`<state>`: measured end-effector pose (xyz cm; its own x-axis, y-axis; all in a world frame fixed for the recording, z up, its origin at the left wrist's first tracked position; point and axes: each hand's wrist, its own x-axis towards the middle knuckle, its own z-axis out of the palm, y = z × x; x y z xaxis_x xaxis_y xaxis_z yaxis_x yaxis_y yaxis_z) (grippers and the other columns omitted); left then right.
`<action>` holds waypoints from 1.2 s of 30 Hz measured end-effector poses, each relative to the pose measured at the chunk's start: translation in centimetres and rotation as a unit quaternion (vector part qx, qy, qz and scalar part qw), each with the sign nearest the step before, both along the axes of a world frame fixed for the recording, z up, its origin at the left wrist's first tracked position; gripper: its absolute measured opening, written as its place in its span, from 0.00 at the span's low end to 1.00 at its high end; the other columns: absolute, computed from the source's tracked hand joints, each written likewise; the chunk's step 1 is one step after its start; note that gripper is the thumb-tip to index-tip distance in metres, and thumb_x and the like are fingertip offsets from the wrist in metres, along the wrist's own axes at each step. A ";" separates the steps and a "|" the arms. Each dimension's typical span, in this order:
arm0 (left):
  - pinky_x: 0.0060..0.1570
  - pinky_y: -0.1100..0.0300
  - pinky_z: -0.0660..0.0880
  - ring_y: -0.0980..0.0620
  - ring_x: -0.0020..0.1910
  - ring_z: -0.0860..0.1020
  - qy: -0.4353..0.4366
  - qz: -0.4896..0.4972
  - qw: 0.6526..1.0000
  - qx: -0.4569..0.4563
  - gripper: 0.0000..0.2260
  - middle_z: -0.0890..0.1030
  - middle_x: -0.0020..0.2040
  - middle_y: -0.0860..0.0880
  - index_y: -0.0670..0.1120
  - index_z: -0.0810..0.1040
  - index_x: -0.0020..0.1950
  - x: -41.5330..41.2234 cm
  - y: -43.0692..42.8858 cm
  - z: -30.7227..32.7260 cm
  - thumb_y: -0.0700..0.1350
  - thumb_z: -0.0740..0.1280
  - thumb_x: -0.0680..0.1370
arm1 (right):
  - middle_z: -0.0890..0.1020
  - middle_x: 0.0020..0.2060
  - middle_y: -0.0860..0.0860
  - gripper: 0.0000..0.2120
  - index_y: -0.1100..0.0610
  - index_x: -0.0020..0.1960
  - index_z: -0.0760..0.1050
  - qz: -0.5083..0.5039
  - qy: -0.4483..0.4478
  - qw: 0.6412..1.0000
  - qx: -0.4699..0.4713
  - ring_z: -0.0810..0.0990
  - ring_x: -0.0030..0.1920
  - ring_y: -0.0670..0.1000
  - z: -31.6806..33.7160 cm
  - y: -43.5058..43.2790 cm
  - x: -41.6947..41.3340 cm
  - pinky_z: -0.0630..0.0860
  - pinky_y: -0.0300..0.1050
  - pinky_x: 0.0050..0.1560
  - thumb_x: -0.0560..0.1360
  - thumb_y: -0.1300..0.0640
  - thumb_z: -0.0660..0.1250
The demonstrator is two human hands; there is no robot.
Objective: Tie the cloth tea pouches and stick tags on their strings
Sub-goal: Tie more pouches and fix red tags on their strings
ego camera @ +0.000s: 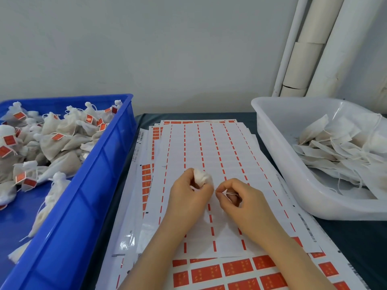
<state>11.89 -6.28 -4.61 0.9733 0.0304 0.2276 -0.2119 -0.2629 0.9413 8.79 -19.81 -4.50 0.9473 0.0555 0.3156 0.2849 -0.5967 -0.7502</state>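
Left hand point(188, 193) fingers curled round a small white cloth pouch point(202, 177); its bunched, crumpled top pokes up above the knuckles, the rest is hidden in the grip. Right hand point(243, 201) pinches a thin white string point(230, 194) between thumb and forefinger, with a loop of it lying across the curled fingers. The hands are close together and the string runs toward the pouch.

Both hands and the pouch are above the middle of the sticker sheets point(209, 147). It is a fanned stack: the top sheet is mostly peeled, with only red dashes left, and full red stickers point(236, 267) sit on the sheets at the near end.

Left of the sheets is a blue crate point(83, 195) piled with tied pouches carrying red tags point(58, 139). Right of the sheets is a white tub point(282, 164) with flat untied pouches point(335, 147), strings loose. Under the sheets is a dark table cover point(356, 237). Beyond the sheets, to the right, white pipes point(314, 49) stand against the wall.
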 end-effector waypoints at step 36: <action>0.34 0.80 0.69 0.70 0.41 0.78 0.018 0.040 0.997 -0.068 0.09 0.82 0.35 0.64 0.57 0.83 0.36 -0.3 0.8 0.5 0.50 0.69 0.76 | 0.81 0.51 0.52 0.06 0.55 0.43 0.80 -0.101 -0.308 0.905 -0.275 0.69 0.55 0.52 -0.6 1.8 0.2 0.63 0.44 0.52 0.73 0.56 0.64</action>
<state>11.59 -5.52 -4.08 0.9738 0.1367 0.1815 -0.1611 -0.1476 0.9758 8.98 -18.06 -5.13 0.6096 0.2109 0.7642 0.3919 -0.9181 -0.0592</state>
